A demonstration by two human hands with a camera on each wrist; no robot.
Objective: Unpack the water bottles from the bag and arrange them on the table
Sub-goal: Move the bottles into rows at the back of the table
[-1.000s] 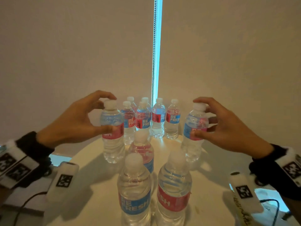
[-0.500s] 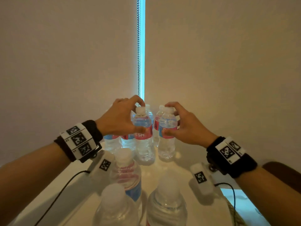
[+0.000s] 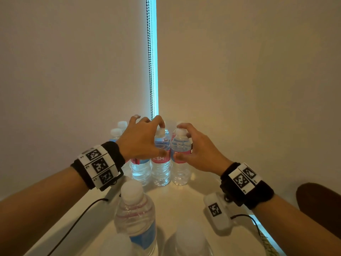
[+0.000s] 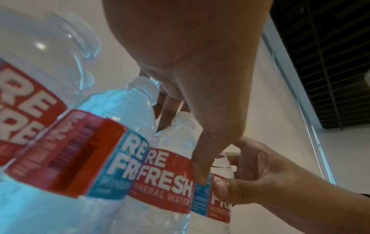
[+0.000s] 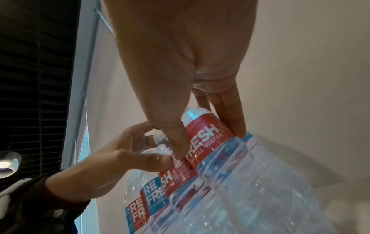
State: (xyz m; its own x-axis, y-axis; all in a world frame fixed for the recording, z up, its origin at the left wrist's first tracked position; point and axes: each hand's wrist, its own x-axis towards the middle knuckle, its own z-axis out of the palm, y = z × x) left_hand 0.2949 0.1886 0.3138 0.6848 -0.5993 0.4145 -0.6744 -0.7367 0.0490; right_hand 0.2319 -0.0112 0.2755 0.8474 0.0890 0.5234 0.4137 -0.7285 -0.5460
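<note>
Two clear water bottles with red and blue labels stand side by side at the far end of the white table. My left hand grips the left bottle, thumb on its label and forefinger on the cap. My right hand holds the right bottle the same way. In the left wrist view my left thumb presses the red label. The right wrist view shows my right hand's thumb and fingers round the labelled bottle. No bag is in view.
More bottles stand in a row behind and left of the held pair, close to the blind with its bead chain. Two bottles stand near me. A brown rounded object is at the right.
Both hands have brought their bottles from the sides inward and away from me. The two bottles now stand together in front of the back row.
</note>
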